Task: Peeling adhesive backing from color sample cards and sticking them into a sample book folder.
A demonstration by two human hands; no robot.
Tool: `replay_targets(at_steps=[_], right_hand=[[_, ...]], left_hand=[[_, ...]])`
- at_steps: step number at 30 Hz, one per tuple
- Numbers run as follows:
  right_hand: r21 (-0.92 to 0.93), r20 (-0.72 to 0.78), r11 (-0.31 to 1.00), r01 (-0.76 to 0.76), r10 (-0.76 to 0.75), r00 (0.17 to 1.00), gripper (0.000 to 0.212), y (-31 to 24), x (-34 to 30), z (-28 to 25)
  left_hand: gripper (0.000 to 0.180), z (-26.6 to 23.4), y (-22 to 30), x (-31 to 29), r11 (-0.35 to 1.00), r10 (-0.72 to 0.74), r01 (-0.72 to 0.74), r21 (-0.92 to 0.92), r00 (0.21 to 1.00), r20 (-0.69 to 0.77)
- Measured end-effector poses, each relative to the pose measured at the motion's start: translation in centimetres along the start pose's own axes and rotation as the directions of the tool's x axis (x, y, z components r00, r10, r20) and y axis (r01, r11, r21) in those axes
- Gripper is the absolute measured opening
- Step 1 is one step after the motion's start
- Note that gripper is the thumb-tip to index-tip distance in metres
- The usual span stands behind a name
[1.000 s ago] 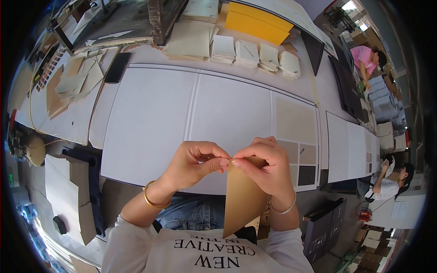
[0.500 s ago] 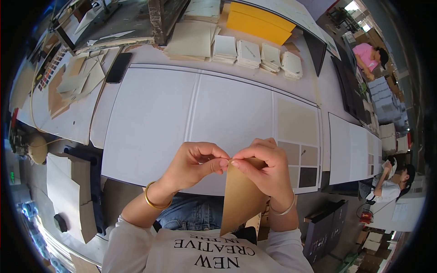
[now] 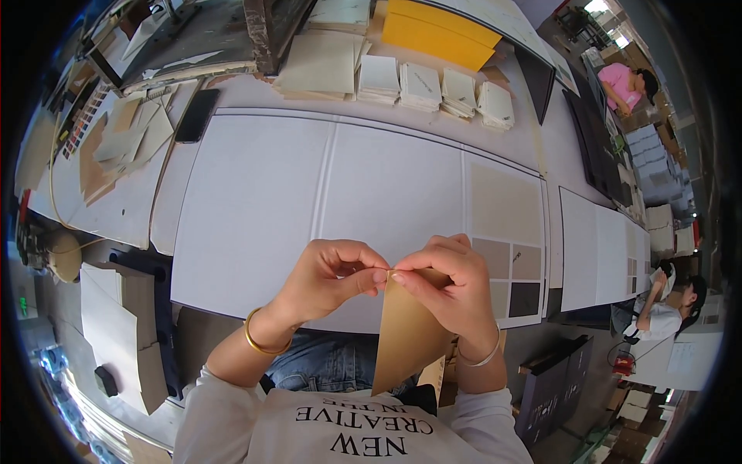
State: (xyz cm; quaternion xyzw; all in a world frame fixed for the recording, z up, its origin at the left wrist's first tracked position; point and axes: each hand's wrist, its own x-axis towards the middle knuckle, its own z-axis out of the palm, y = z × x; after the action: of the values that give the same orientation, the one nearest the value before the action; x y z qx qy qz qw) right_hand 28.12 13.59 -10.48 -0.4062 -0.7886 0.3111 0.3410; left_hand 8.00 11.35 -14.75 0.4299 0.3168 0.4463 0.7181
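Right hand [image 3: 457, 282] pinches smooth tan sheet [image 3: 410, 329]; left hand [image 3: 328, 280] pinches its corner.

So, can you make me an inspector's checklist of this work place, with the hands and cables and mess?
Surface: pale flat table, bearing a wide white panelled board with beige and dark squares at right.
Things in hand: flat tan paper-like sheet, at the board's near edge.
Clutter: four piles of small whitish cards, yellow rectangular box, flat black phone-like slab, scattered pale scraps.
Grip: right hand pinches the sheet's top corner; left hand is there too, hold unclear.
Cables: thin yellowish cord, far left.
Surroundings: person in pink top, person in white top, both at right.
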Motion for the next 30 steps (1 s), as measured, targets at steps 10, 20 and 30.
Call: replay_targets(at_steps=[10,20,30], right_hand=[[-0.112,0.021,0.993,0.031,-0.029,0.999,0.010,-0.2,0.2,0.1],[-0.457,-0.124,0.888,0.053,-0.123,0.985,0.028,-1.7,-0.6,1.0],[0.242,-0.024,0.960,-0.142,0.152,0.988,0.016,0.4,-0.4,3.5]], left_hand=[[0.004,-0.1,0.1,0.3,0.978,-0.016,0.025,0.206,0.999,-0.044],[0.005,0.4,-1.0,0.3,0.909,0.295,-0.181,0.376,0.916,-0.273],[0.008,1.2,-1.1,-0.3,0.889,0.355,-0.244,0.387,0.901,-0.249]])
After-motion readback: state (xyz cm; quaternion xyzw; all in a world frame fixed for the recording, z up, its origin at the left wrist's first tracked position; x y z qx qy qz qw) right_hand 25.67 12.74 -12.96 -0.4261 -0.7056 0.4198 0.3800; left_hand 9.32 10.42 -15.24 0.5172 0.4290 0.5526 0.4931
